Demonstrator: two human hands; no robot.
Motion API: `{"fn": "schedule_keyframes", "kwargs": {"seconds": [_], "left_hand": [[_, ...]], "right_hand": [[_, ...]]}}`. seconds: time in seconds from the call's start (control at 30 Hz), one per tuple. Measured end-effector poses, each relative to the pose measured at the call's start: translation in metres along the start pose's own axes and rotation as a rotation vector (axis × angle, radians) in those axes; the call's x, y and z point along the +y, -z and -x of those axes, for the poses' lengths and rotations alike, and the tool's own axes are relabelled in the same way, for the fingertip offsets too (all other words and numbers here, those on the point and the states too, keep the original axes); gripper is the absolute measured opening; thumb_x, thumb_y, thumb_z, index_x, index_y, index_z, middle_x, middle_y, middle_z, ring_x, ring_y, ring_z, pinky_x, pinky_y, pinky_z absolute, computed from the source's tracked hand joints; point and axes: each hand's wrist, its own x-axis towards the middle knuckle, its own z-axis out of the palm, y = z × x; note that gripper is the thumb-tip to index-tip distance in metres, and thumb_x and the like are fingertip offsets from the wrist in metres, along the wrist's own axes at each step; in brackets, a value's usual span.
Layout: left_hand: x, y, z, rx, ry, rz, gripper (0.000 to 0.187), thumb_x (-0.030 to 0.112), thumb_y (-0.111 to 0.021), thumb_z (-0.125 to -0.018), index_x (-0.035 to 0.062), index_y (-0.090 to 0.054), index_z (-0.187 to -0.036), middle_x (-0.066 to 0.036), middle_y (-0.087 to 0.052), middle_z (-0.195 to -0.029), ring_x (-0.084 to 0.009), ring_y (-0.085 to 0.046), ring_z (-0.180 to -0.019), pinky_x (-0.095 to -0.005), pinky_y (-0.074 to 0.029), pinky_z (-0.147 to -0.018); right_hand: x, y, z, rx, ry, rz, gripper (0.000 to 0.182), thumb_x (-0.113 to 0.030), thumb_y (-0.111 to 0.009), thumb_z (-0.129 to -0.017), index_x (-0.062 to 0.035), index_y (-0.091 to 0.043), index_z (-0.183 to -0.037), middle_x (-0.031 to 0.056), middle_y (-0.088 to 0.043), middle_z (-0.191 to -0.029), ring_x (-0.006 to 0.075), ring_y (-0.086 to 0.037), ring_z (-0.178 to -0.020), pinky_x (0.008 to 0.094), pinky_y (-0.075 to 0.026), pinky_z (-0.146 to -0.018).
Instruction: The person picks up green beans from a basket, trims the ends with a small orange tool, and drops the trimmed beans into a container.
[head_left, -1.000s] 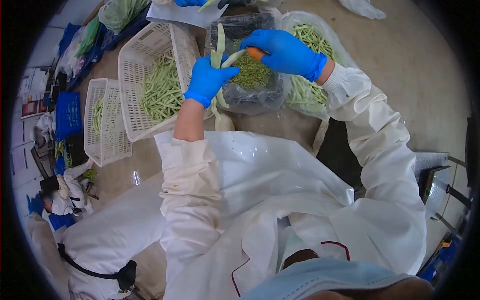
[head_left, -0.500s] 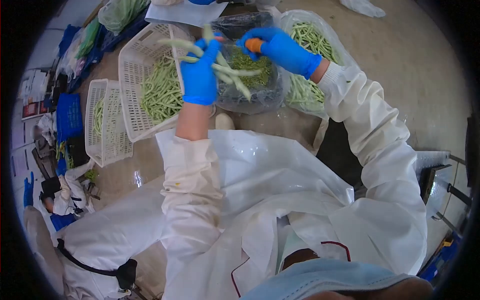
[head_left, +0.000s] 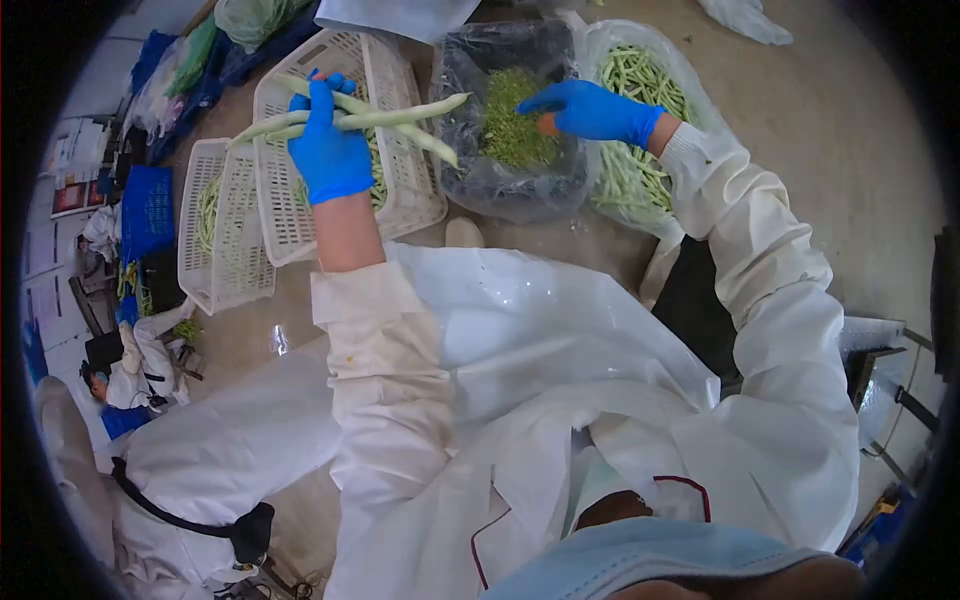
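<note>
In a blue glove, my left hand [head_left: 330, 155] is closed around several long pale green beans [head_left: 405, 116], which stick out on both sides. It is held above a white slatted crate [head_left: 276, 205] with more beans inside. My right hand [head_left: 605, 112], also gloved in blue, is closed on an orange-handled tool [head_left: 547, 124]; fingers cover most of it and its working end cannot be made out. That hand is over the right side of a bin lined with clear plastic [head_left: 462, 65], where small green trimmings [head_left: 515, 118] lie heaped.
Right of the bin stands a clear plastic bag [head_left: 600, 40] of green beans [head_left: 645, 85]. A smaller white crate [head_left: 225, 270] with beans is at the left. Farther left, another person [head_left: 130, 385] is low down near the wall. A plastic bag [head_left: 745, 18] lies on the floor.
My left hand has moved left with the beans, from beside the bin to over the crate. My right hand has shifted right and slightly down, apart from the beans.
</note>
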Motion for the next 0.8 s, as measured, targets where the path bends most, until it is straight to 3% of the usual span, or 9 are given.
{"fn": "schedule_keyframes", "kwargs": {"seconds": [0.07,0.17,0.27,0.37,0.47,0.57,0.63,0.73,0.8], "left_hand": [[-0.011,-0.012,0.004,0.008,0.015,0.016,0.024,0.016,-0.055,-0.087,0.0018,-0.050,-0.106,-0.010,-0.057,-0.094,-0.0197,-0.055,-0.086,-0.0332,-0.045,-0.078],[-0.026,-0.031,0.011,0.011,0.022,0.019,0.027,0.019,-0.053,-0.089,0.0021,-0.050,-0.110,-0.012,-0.057,-0.097,-0.0216,-0.055,-0.090,-0.0345,-0.044,-0.080],[-0.034,-0.040,0.013,-0.014,-0.001,0.128,0.031,0.021,-0.052,-0.089,0.0010,-0.050,-0.113,-0.015,-0.056,-0.107,-0.0243,-0.054,-0.096,-0.0369,-0.044,-0.086],[-0.006,-0.027,-0.001,0.259,-0.207,-0.043,0.029,0.015,-0.053,-0.088,0.0006,-0.052,-0.113,-0.015,-0.056,-0.109,-0.0236,-0.056,-0.092,-0.0371,-0.045,-0.084],[0.015,-0.025,0.007,0.219,-0.358,-0.371,0.027,0.010,-0.057,-0.085,0.0004,-0.056,-0.110,-0.013,-0.059,-0.105,-0.0204,-0.057,-0.089,-0.0346,-0.047,-0.081],[-0.027,-0.022,0.016,-0.209,-0.355,-0.693,0.030,0.006,-0.062,-0.080,0.0023,-0.058,-0.110,-0.010,-0.061,-0.104,-0.0157,-0.058,-0.084,-0.0317,-0.048,-0.075],[-0.049,-0.042,0.036,-0.436,-0.432,-0.939,0.034,0.009,-0.067,-0.075,0.0025,-0.060,-0.108,-0.009,-0.064,-0.100,-0.0132,-0.060,-0.080,-0.0293,-0.048,-0.071],[-0.050,-0.061,0.052,-0.507,-0.226,-1.157,0.033,0.012,-0.070,-0.072,0.0033,-0.063,-0.103,-0.009,-0.066,-0.089,-0.0133,-0.060,-0.072,-0.0287,-0.047,-0.067],[-0.046,-0.063,0.047,-0.415,-0.136,-1.119,0.030,0.014,-0.071,-0.070,0.0027,-0.065,-0.098,-0.010,-0.066,-0.082,-0.0137,-0.061,-0.069,-0.0282,-0.047,-0.065]], "right_hand": [[-0.037,-0.003,0.009,-0.109,-0.127,-0.827,0.044,-0.034,-0.056,-0.084,-0.0011,-0.056,-0.113,0.0129,-0.060,-0.105,0.0190,-0.059,-0.091,0.0297,-0.045,-0.084],[-0.063,-0.020,0.011,-0.246,-0.154,-1.034,0.044,-0.035,-0.057,-0.084,0.0009,-0.058,-0.110,0.0086,-0.062,-0.096,0.0146,-0.061,-0.081,0.0280,-0.048,-0.074],[-0.056,-0.030,0.006,-0.085,-0.082,-0.901,0.036,-0.031,-0.058,-0.084,0.0007,-0.062,-0.100,0.0076,-0.063,-0.083,0.0118,-0.059,-0.070,0.0283,-0.048,-0.066],[-0.027,-0.011,0.000,0.107,-0.190,-0.423,0.028,-0.025,-0.058,-0.084,0.0010,-0.063,-0.091,0.0102,-0.062,-0.075,0.0128,-0.056,-0.066,0.0296,-0.046,-0.062],[0.021,-0.011,-0.007,0.399,-0.001,0.093,0.023,-0.022,-0.057,-0.083,0.0004,-0.062,-0.088,0.0146,-0.060,-0.071,0.0191,-0.056,-0.063,0.0317,-0.045,-0.061],[0.014,-0.008,-0.002,0.447,-0.012,-0.060,0.023,-0.025,-0.059,-0.081,-0.0027,-0.063,-0.085,0.0191,-0.060,-0.072,0.0334,-0.058,-0.063,0.0404,-0.046,-0.059],[0.001,-0.009,0.001,0.426,0.092,0.008,0.024,-0.026,-0.057,-0.083,-0.0031,-0.062,-0.089,0.0189,-0.060,-0.073,0.0326,-0.059,-0.066,0.0402,-0.046,-0.060],[-0.028,-0.004,0.011,0.340,0.191,-0.020,0.022,-0.020,-0.054,-0.085,-0.0038,-0.059,-0.099,0.0177,-0.060,-0.079,0.0315,-0.058,-0.070,0.0371,-0.046,-0.065],[-0.032,0.000,0.013,0.361,0.268,-0.014,0.023,-0.017,-0.052,-0.086,-0.0046,-0.058,-0.104,0.0166,-0.059,-0.083,0.0306,-0.058,-0.074,0.0354,-0.046,-0.068]]}}
